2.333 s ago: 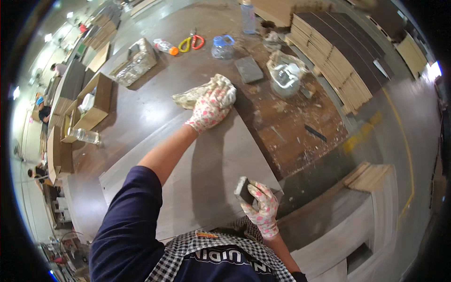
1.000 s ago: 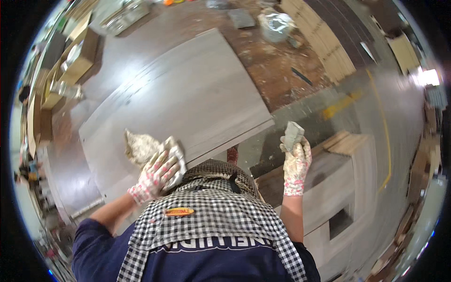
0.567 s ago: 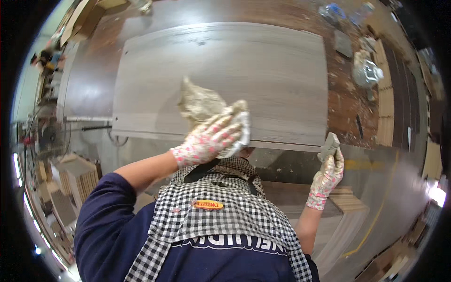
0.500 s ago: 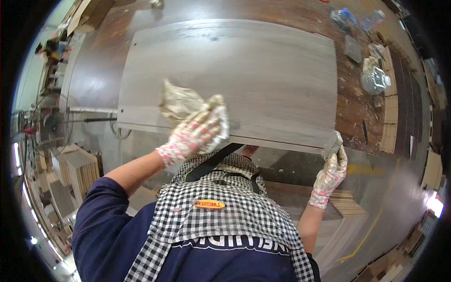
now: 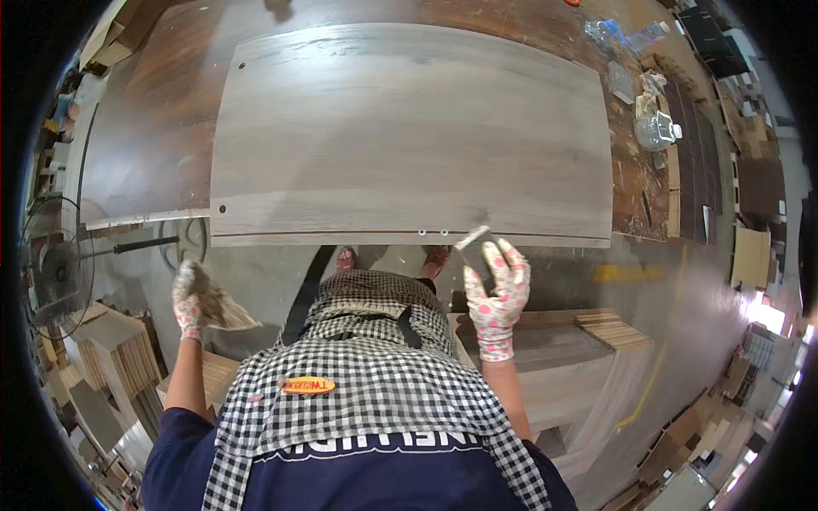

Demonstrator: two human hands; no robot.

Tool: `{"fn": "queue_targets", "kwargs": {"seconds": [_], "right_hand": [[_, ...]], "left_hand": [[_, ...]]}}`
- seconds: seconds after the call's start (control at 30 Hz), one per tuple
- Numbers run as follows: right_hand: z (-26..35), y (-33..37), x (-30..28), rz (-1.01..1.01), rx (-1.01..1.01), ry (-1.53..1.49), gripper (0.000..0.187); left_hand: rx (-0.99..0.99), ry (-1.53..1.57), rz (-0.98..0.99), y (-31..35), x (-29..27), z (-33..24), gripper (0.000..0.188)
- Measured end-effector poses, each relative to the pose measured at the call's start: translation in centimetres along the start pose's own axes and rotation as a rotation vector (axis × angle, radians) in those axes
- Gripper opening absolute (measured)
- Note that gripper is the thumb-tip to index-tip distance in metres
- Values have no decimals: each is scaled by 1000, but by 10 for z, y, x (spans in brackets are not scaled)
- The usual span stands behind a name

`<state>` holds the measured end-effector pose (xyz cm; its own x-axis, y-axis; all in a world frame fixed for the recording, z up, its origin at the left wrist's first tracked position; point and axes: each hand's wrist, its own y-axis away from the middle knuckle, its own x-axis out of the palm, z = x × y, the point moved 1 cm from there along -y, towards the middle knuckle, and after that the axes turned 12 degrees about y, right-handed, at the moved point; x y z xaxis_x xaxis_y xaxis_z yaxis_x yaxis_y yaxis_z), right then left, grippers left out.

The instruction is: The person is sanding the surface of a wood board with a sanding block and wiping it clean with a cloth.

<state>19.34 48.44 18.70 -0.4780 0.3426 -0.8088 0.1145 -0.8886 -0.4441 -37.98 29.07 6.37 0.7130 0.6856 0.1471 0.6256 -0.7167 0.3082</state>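
Both gloved hands up, arms bent.
L hand point(image 5: 189, 300) fisted, hanging off to the side of the apron; R hand point(image 5: 497, 285) raised above apron, fingers curled in grip.

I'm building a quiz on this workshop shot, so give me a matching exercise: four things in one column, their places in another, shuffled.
Things:
1. rag
2. grey block
3. grey panel
4. clear bottle

Places:
A. on the bench, far right
B. in the left hand, low beside the apron
C. flat across the bench
D. in the right hand, at the panel's near edge

Pairs: 1-B, 2-D, 3-C, 4-A
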Motion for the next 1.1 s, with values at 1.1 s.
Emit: {"fn": "queue_targets", "kwargs": {"seconds": [1.1], "right_hand": [[-127, 8, -39, -180, 408, 258, 43]], "left_hand": [[-673, -290, 302, 73, 207, 54, 51]]}}
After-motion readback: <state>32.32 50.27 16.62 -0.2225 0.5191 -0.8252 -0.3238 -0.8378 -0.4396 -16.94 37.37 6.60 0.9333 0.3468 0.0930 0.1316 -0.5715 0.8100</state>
